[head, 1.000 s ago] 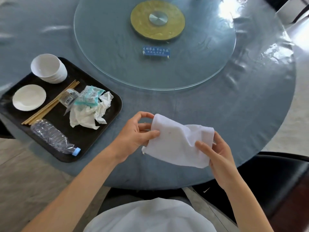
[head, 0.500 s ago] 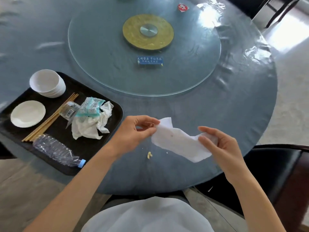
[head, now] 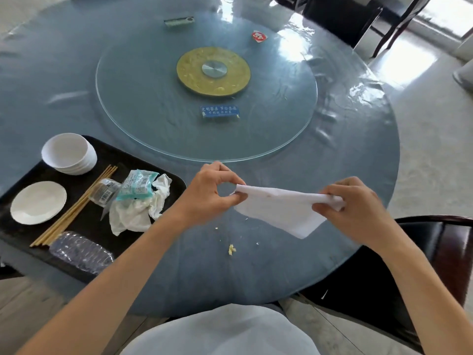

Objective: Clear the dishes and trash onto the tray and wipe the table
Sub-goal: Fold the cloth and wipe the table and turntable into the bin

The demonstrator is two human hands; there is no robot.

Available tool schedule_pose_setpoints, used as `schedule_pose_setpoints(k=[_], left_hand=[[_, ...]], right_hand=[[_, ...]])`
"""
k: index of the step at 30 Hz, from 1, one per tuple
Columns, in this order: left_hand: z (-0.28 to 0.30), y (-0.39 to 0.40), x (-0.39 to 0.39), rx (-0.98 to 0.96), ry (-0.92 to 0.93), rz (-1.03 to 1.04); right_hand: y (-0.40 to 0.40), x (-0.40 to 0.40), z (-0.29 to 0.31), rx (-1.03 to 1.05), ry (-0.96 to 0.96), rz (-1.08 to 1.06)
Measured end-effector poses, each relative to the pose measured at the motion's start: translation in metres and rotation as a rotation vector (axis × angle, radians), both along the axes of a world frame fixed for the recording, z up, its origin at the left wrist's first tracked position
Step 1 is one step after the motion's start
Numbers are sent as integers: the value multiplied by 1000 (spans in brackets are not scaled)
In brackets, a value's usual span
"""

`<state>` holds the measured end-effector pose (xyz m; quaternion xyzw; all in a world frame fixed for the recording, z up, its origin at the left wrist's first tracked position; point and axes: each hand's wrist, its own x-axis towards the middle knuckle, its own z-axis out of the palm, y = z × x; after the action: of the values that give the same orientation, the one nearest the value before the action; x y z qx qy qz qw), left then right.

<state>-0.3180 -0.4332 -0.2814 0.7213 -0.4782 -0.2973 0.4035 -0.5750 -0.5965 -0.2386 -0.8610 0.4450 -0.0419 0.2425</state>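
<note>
Cloth stretched between our two hands

Cloth (head: 284, 210), one white piece, hangs above the near edge of the table (head: 358, 149). Our left hand (head: 208, 192) pinches its left corner between thumb and forefinger, the other fingers curled. Our right hand (head: 350, 208) grips the right end with fingers closed around it, so the top edge is taut and a corner droops below.

Beneath the cloth we see several small crumbs (head: 231, 249) on the tabletop, the largest one yellowish.

To our left the one black tray (head: 174, 181) sits at the table's edge. On it we count one stack of white bowls (head: 69, 153), one small white plate (head: 38, 202), a bundle of chopsticks (head: 74, 206) whose number we cannot tell, one crushed plastic bottle (head: 82, 252), one crumpled white napkin (head: 140, 211), one teal wrapper (head: 137, 184) and one clear wrapper (head: 105, 192).

Farther out lies one glass turntable (head: 153, 98) bearing one blue sign (head: 220, 112). Beyond it we see one red packet (head: 259, 37).
</note>
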Motion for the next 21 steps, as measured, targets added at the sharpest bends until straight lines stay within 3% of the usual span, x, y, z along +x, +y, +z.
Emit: schedule_pose_setpoints(k=[6,9,17,21], left_hand=[[35,-4,10,-60,257,-28],[42,2,7,-102,324,-37],[31,11,-3,-155,563,57],[15,15,-7,-109,836,92]], right_hand=[[0,-5,21,322,-484,-81],[11,-6,21,342,-667,-71],[35,-2,13,302,-833,-221],[40,-2,11,372,-875,-280]])
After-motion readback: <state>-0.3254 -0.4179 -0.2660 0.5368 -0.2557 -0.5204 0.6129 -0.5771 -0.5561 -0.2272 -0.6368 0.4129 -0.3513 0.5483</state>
